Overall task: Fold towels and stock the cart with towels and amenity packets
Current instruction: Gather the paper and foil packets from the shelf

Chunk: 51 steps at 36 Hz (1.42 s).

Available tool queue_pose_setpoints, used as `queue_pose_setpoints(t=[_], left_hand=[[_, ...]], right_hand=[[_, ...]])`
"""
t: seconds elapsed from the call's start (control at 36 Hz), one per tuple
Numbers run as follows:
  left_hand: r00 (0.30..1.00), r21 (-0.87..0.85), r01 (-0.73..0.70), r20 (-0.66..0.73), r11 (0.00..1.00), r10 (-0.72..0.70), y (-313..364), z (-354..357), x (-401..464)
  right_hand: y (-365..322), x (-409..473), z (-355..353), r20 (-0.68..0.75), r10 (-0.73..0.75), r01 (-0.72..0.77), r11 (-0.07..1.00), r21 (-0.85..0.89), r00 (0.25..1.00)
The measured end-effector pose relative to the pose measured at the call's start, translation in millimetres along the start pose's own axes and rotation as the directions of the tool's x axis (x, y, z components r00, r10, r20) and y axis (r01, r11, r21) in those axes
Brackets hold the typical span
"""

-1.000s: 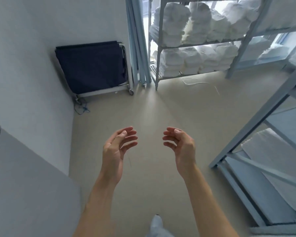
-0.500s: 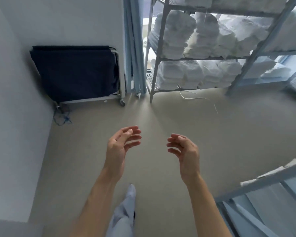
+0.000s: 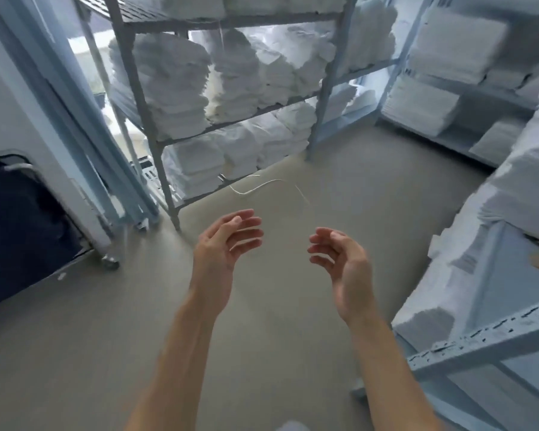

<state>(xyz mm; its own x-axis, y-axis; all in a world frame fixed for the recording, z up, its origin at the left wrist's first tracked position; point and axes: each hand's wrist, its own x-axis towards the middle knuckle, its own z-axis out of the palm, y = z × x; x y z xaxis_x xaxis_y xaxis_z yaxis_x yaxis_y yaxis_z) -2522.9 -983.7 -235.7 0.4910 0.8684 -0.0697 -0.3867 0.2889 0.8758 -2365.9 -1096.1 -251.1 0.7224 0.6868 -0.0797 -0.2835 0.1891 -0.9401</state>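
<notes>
Head view: left hand (image 3: 223, 244) and right hand (image 3: 343, 262) both loosely spread, holding nothing. I'd grab a whole towel stack (image 3: 175, 88) off the far shelf (image 3: 327, 88), supporting underneath.

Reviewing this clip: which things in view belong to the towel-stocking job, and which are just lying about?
Belongs to the job:
- stacked white towels on the grey rack
- folded linen on the right shelves
- left hand and right hand, both empty, fingers loosely curled

Just lying about:
- white string on the floor
- dark fabric cart against the wall, untouched
</notes>
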Motion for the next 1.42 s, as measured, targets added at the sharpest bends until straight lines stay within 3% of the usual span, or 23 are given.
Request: queue_pose_setpoints(t=[0.25, 0.56, 0.69, 0.92, 1.08, 1.28, 1.42], left_hand=[[0.978, 0.058, 0.053, 0.2, 0.997, -0.064, -42, 79, 157], [0.932, 0.133, 0.11, 0.332, 0.985, -0.148, -85, 201, 351], [0.87, 0.052, 0.188, 0.454, 0.981, -0.191, -105, 275, 410], [0.754, 0.181, 0.284, 0.565, 0.941, -0.336, -180, 363, 495], [0.565, 0.287, 0.356, 0.692, 0.889, -0.449, -238, 456, 557], [0.213, 0.429, 0.375, 0.823, 0.822, -0.526, -281, 566, 584], [-0.033, 0.528, 0.369, 0.83, 0.765, -0.557, -312, 614, 557]], right_hand=[[-6, 142, -38, -0.2, -0.066, 0.077, 0.996, 0.045, 0.978], [-42, 349, -89, -0.342, -0.097, 0.137, 0.986, 0.095, 0.934], [-71, 412, -124, -0.419, -0.139, 0.183, 0.981, 0.067, 0.897], [-80, 482, -194, -0.633, -0.129, 0.209, 0.976, 0.054, 0.764], [-89, 530, -251, -0.811, -0.142, 0.24, 0.971, -0.002, 0.567], [-118, 539, -296, -0.959, -0.165, 0.282, 0.955, -0.097, 0.231], [-127, 518, -315, -0.99, -0.141, 0.324, 0.936, -0.138, -0.015]])
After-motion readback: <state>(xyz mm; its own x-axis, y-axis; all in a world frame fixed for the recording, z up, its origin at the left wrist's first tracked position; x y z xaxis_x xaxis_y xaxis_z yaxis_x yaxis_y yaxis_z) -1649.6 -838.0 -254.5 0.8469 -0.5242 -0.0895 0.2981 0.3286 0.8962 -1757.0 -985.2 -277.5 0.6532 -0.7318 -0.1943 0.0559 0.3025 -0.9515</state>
